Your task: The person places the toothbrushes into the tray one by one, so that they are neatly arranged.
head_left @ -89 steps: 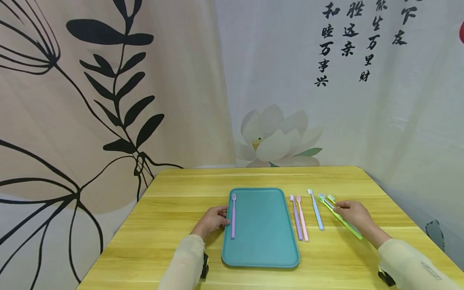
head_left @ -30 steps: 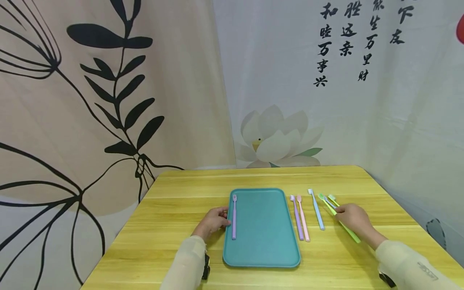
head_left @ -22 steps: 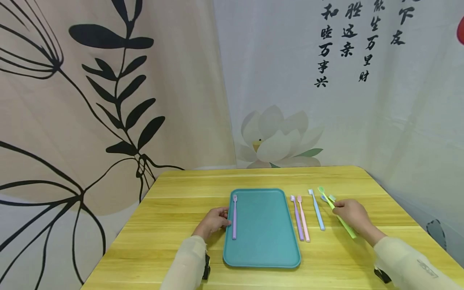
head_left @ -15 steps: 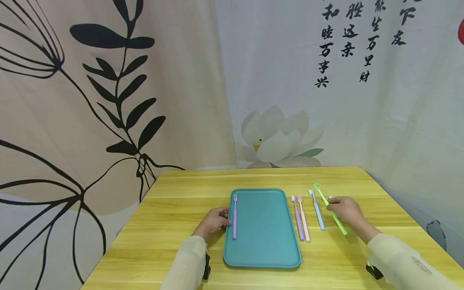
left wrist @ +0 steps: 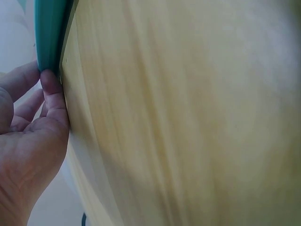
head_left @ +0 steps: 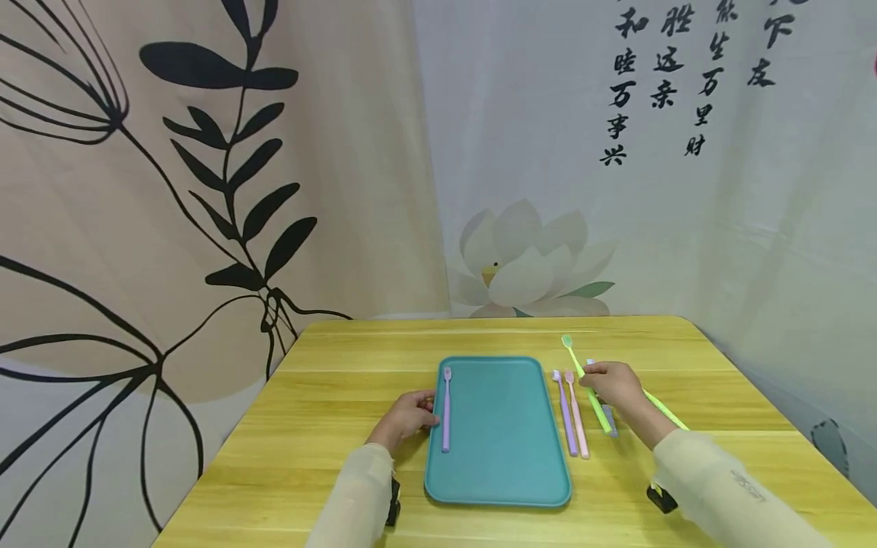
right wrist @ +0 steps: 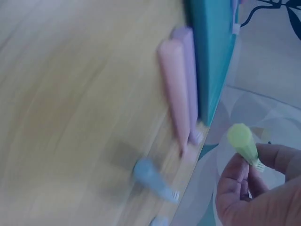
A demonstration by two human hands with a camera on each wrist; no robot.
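Note:
In the head view, my right hand (head_left: 617, 384) pinches a green toothbrush (head_left: 572, 355) above the table, its head pointing away to the upper left. The right wrist view shows that toothbrush (right wrist: 242, 139) end-on between thumb and fingers. My left hand (head_left: 406, 418) grips the left rim of a teal tray (head_left: 507, 487), as the left wrist view confirms with fingers on the tray edge (left wrist: 49, 37). A purple toothbrush (head_left: 447, 415) lies inside the tray along its left side. Beneath my right hand a blue toothbrush (head_left: 610, 426) is partly hidden.
Right of the tray lie a second purple toothbrush (head_left: 566, 418) and a pink toothbrush (head_left: 578, 422), side by side. Another green toothbrush (head_left: 664, 409) sits partly behind my right forearm. The wooden table (head_left: 342, 380) meets a printed curtain (head_left: 370, 190) at the back.
My right hand has lifted the green toothbrush from the group at the right and carried it left toward the tray. My left hand stays at the tray rim.

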